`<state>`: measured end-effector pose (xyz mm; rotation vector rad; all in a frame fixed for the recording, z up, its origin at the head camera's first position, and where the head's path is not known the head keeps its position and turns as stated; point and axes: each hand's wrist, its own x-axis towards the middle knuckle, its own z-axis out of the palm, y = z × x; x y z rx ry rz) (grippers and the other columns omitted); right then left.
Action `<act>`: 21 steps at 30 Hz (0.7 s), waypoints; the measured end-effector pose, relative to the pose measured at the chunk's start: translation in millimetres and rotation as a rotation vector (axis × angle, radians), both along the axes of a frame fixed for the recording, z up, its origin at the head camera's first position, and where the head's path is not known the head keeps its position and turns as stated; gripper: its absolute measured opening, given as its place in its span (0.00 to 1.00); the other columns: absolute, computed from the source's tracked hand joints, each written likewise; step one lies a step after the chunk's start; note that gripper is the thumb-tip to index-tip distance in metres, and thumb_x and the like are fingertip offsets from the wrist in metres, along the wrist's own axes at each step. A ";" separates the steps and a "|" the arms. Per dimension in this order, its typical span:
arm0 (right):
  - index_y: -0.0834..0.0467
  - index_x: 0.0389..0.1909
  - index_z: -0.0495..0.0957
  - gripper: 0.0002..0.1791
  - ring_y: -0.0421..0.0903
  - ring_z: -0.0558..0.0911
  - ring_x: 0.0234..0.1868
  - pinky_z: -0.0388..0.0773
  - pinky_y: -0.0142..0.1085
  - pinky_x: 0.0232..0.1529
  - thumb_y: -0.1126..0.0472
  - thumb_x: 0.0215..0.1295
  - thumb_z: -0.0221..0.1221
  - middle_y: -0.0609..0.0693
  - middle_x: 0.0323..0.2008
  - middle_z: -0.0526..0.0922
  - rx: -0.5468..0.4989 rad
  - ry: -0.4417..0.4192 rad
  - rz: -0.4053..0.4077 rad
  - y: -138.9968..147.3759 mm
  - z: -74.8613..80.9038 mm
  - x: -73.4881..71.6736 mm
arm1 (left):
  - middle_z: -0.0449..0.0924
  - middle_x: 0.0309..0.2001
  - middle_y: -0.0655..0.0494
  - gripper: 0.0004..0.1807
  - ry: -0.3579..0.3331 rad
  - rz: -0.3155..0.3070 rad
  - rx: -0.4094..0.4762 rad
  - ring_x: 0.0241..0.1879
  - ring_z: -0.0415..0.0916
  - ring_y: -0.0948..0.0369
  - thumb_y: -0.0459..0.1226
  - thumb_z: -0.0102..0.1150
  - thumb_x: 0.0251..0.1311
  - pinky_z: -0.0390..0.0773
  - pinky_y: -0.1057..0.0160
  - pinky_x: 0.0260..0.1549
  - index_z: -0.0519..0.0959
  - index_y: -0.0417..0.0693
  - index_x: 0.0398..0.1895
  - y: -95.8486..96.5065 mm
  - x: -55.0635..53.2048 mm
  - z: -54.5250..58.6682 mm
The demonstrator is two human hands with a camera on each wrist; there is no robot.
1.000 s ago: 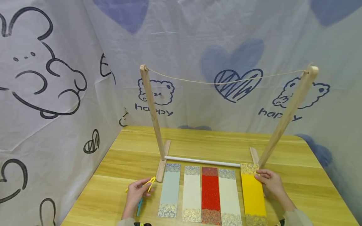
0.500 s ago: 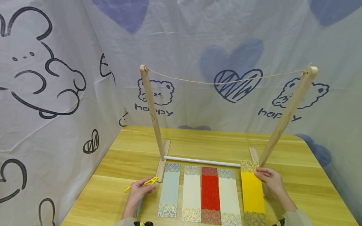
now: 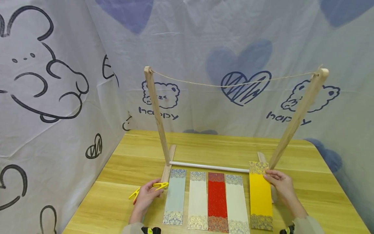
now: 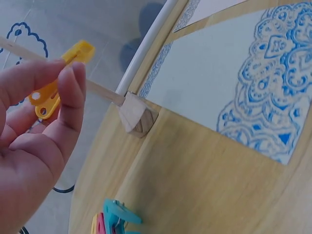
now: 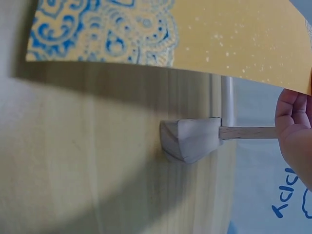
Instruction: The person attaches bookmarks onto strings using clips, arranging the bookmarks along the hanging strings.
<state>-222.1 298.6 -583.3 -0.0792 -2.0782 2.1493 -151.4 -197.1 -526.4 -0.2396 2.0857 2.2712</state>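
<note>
My left hand (image 3: 147,196) pinches a yellow clothespin (image 3: 161,185) between thumb and fingers, left of the pale blue paper strip (image 3: 175,196). The left wrist view shows that clothespin (image 4: 79,52) raised, partly covered by the fingers. With its fingertips, my right hand (image 3: 283,187) holds the upper right edge of a yellow paper strip (image 3: 260,195) patterned in blue at both ends. The strip (image 5: 234,41) is lifted and casts a shadow on the table in the right wrist view. Behind the left hand lie another yellow clothespin (image 3: 134,195) and a teal one (image 4: 121,212).
A wooden frame has a left post (image 3: 157,120), a right post (image 3: 298,118), a string (image 3: 204,85) between their tops and a white rod (image 3: 208,166) below. Two cream strips (image 3: 198,198) flank a red strip (image 3: 217,198) on the wooden table (image 3: 111,185). A printed cloth (image 3: 190,48) hangs behind.
The right hand has raised the yellow strip, its top edge moving up and away. My left hand has shifted slightly right and forward with the clothespin, showing more of the yellow one behind it.
</note>
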 end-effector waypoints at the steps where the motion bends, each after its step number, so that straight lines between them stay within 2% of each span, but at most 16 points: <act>1: 0.56 0.36 0.81 0.10 0.35 0.78 0.30 0.76 0.27 0.33 0.63 0.51 0.65 0.42 0.29 0.81 0.002 0.001 -0.004 0.4 -0.6 -1.1 | 0.74 0.42 0.38 0.25 0.030 -0.004 0.010 0.28 0.76 0.61 0.19 0.55 0.48 0.75 0.68 0.25 0.64 0.23 0.54 0.2 -0.3 -0.7; 2: 0.56 0.36 0.81 0.10 0.35 0.78 0.30 0.76 0.27 0.33 0.63 0.51 0.65 0.42 0.29 0.81 0.002 0.003 -0.007 0.6 -0.7 -1.9 | 0.74 0.43 0.39 0.25 0.094 -0.028 0.036 0.30 0.76 0.60 0.19 0.55 0.48 0.75 0.68 0.25 0.65 0.24 0.54 -8.2 -10.9 -27.1; 5: 0.60 0.38 0.80 0.11 0.36 0.78 0.31 0.76 0.27 0.33 0.63 0.52 0.64 0.43 0.30 0.81 0.007 -0.010 -0.012 2.3 -0.4 -4.4 | 0.76 0.41 0.41 0.26 0.143 -0.041 0.039 0.30 0.77 0.61 0.22 0.59 0.47 0.75 0.68 0.25 0.65 0.22 0.51 -7.3 -12.0 -28.4; 6: 0.60 0.39 0.80 0.13 0.37 0.78 0.31 0.76 0.28 0.33 0.62 0.51 0.65 0.44 0.31 0.81 0.005 0.006 -0.012 7.2 -10.4 -9.6 | 0.76 0.41 0.41 0.26 0.151 -0.042 0.031 0.31 0.77 0.61 0.22 0.60 0.46 0.75 0.68 0.25 0.65 0.22 0.51 -6.7 -12.7 -28.5; 7: 0.60 0.39 0.80 0.13 0.37 0.78 0.32 0.76 0.28 0.33 0.61 0.51 0.65 0.44 0.31 0.81 0.010 0.007 -0.007 7.9 -10.2 -10.2 | 0.76 0.40 0.41 0.26 0.147 -0.040 0.029 0.31 0.77 0.61 0.22 0.61 0.46 0.76 0.68 0.25 0.65 0.21 0.50 -6.0 -13.7 -28.7; 8: 0.60 0.40 0.79 0.14 0.37 0.77 0.32 0.76 0.27 0.33 0.61 0.51 0.65 0.43 0.32 0.81 0.021 0.009 -0.007 8.4 -9.9 -10.9 | 0.77 0.40 0.40 0.27 0.128 -0.028 0.013 0.31 0.77 0.61 0.22 0.61 0.45 0.76 0.68 0.25 0.65 0.21 0.50 -4.4 -14.6 -27.4; 9: 0.60 0.40 0.79 0.15 0.37 0.77 0.33 0.76 0.27 0.33 0.60 0.51 0.65 0.43 0.32 0.81 0.029 0.012 -0.005 9.2 -10.2 -12.0 | 0.77 0.39 0.40 0.26 0.076 0.003 -0.014 0.30 0.77 0.62 0.22 0.60 0.45 0.76 0.68 0.25 0.65 0.20 0.50 5.9 -5.1 0.0; 13: 0.61 0.41 0.79 0.16 0.37 0.78 0.33 0.77 0.28 0.32 0.60 0.51 0.65 0.43 0.32 0.82 0.050 0.026 -0.020 11.9 -12.0 -18.9 | 0.77 0.38 0.38 0.23 0.041 0.024 -0.041 0.29 0.77 0.62 0.19 0.58 0.46 0.76 0.69 0.26 0.67 0.21 0.48 12.5 -7.0 6.9; 21: 0.64 0.41 0.78 0.16 0.39 0.79 0.33 0.77 0.29 0.33 0.62 0.50 0.65 0.46 0.32 0.82 0.012 0.077 -0.019 15.8 -16.0 -32.3 | 0.77 0.36 0.41 0.20 0.103 0.000 -0.059 0.30 0.76 0.61 0.22 0.60 0.46 0.76 0.67 0.27 0.70 0.26 0.45 22.1 -10.1 15.9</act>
